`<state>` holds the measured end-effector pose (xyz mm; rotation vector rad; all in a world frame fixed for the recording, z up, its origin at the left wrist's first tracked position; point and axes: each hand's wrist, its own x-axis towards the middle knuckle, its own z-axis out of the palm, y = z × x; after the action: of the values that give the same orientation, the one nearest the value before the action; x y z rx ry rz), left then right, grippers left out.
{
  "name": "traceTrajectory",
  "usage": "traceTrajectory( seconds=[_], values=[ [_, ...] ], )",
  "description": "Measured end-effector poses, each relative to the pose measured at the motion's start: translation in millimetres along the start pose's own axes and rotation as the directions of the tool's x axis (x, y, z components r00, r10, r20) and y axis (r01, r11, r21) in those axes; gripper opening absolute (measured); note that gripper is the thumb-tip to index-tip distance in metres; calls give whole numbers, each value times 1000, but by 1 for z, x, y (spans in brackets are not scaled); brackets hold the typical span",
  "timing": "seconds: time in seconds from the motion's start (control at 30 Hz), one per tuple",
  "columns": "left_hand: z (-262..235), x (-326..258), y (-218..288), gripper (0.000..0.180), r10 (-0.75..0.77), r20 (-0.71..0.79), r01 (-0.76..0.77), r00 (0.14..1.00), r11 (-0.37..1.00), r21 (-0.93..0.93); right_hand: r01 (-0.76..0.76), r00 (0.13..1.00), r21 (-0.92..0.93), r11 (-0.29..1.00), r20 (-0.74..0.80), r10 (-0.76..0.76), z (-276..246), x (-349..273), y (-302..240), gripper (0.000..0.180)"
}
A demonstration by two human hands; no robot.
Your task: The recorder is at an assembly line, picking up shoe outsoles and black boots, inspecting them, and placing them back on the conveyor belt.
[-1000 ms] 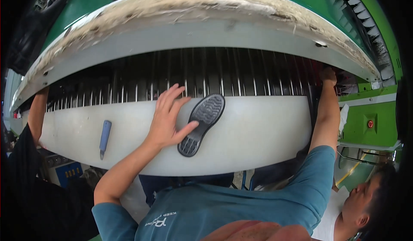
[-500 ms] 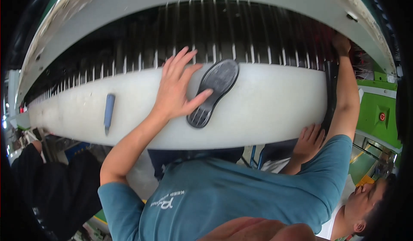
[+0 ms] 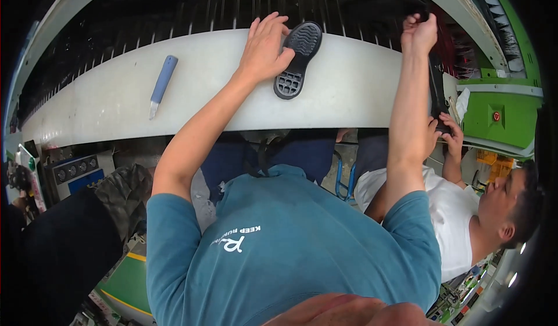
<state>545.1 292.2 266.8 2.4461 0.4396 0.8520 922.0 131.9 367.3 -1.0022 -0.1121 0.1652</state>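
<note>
A black shoe sole [image 3: 297, 58] lies on the white work surface with its patterned tread up and its toe end away from me. My left hand [image 3: 266, 48] rests along its left side, fingers stretched out and thumb at the sole's edge. Over the dark rods at the far right, my right hand [image 3: 419, 35] is raised with its fingers closed. A dark shape is at its fingertips, too blurred to name. A blue-handled knife [image 3: 163, 83] lies to the left, its blade toward me.
Metal rods [image 3: 256, 3] run behind the white surface [image 3: 203, 93] under a pale curved frame. On the right, a co-worker in a white shirt [image 3: 447, 227] has hands on a black item [image 3: 439, 96]. Beyond stands a green machine [image 3: 494, 102] with a red button.
My right hand has come leftward from the far right edge, fingers closed. The sole, smoother-looking before, now shows its tread. My left thumb has shifted from over the sole to its edge. The view has shifted.
</note>
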Motion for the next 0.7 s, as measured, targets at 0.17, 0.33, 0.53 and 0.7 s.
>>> traceTrajectory(
  seconds=[0.17, 0.33, 0.53, 0.7],
  values=[
    [-19, -34, 4, 36, -19, -147, 9, 989, 998, -69, -4, 988, -20, 1000, 155, 7, 29, -132, -9, 20],
    [-47, -57, 18, 49, -81, -199, 77, 977, 997, -25, 153, 969, -32, 988, 198, -144, 51, -204, -71, 19],
    [-108, -32, 152, 75, 101, -325, -205, 940, 930, -305, 134, 930, -171, 976, 362, -64, 40, -253, -93, 25],
    [-110, -5, 194, 42, 175, -223, -231, 959, 937, -261, 71, 883, -188, 980, 469, 27, 7, -292, -85, 44]
  ],
)
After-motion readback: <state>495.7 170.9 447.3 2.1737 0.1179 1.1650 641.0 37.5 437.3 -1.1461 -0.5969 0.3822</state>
